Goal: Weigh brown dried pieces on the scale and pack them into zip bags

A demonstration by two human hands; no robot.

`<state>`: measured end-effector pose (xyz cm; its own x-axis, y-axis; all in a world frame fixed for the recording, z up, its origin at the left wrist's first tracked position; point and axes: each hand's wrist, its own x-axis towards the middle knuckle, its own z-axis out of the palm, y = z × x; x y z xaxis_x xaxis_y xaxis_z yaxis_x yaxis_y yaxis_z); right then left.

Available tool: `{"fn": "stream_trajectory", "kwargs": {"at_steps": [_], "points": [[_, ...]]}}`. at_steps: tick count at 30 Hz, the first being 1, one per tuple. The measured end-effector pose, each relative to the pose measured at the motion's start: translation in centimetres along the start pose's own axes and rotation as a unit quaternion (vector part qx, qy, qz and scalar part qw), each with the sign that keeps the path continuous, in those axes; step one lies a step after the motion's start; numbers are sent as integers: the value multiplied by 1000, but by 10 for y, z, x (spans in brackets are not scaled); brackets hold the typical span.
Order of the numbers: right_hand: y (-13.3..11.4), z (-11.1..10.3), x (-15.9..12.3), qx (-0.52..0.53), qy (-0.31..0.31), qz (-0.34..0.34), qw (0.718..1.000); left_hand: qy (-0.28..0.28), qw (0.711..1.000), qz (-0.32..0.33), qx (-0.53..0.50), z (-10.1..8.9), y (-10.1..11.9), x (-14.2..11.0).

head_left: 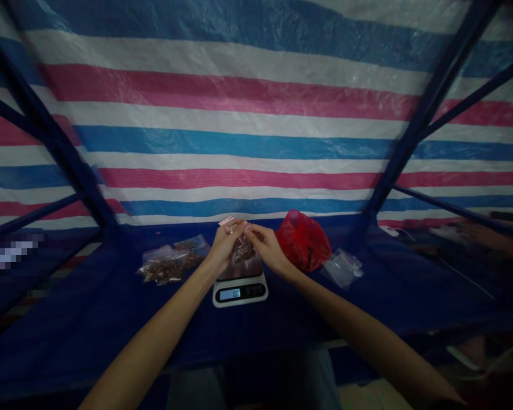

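Observation:
Both hands meet above a digital kitchen scale [240,289] whose lit display reads 0.0. Between them hangs a small clear plastic bag [241,250] with brown pieces inside. My left hand [227,242] is closed on the top of the bag from the left. My right hand [266,244] pinches the same top edge from the right, and the fingertips of the two hands touch or nearly touch. Partly hidden under the bag and hands lies the weighing plate of the scale. Whether the bag's lower end touches the plate I cannot tell.
Filled clear bags [166,266] of brown pieces lie left of the scale. To the right stand a red plastic bag [303,242] and flat clear zip bags [343,267]. Blue metal posts [393,148] frame the blue tabletop [277,330], with striped sheeting [239,136] behind. Another person's arm [491,236] shows far right.

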<state>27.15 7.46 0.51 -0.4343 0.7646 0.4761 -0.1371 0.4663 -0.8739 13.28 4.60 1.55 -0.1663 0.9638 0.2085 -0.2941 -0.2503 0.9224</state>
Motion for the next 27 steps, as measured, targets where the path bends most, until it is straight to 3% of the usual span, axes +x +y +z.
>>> {"fn": "stream_trajectory", "kwargs": {"at_steps": [3,6,19,27], "points": [[11,0,-3,68,33,27,997,4,1000,16,17,-12,-9,-2],[18,-9,-8,56,38,17,998,11,999,30,33,-20,-13,-3],[28,-11,-10,64,172,-1,983,-13,995,30,92,-12,-15,-10],[29,-11,-7,113,147,21,982,4,990,85,115,-15,-20,-3]]}}
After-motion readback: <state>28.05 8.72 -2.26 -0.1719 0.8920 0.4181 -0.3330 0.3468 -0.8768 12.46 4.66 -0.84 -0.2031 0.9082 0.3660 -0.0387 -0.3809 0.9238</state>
